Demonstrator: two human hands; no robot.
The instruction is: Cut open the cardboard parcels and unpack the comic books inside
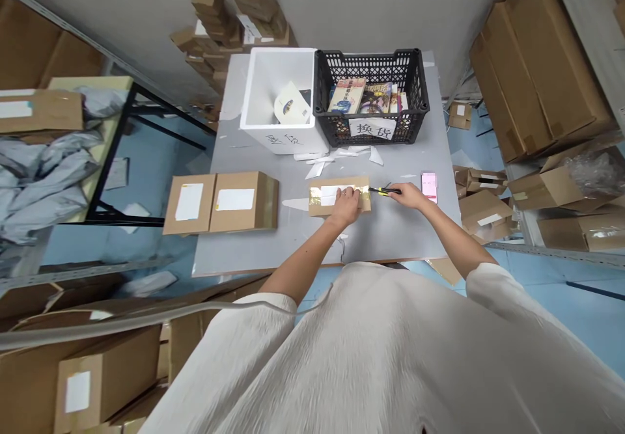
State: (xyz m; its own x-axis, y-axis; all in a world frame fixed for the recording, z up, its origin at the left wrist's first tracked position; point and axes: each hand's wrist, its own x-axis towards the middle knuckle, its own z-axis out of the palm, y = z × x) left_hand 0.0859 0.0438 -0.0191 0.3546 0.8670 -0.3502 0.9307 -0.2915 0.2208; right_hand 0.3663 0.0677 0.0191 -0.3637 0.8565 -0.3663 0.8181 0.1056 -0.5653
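A small taped cardboard parcel (326, 198) with a white label lies on the grey table (390, 232). My left hand (347, 203) rests on top of the parcel, fingers flat and pressing it down. My right hand (409, 195) is closed around a yellow-and-black utility knife (385, 190), whose tip points left at the parcel's right end.
Two labelled cardboard boxes (222, 202) sit at the table's left edge. A white foam box (278, 99) and a black plastic crate (371, 95) of books stand at the back. A pink phone (429, 185) lies right of my hand. Paper scraps (336, 157) lie near the crate. Stacked cartons surround the table.
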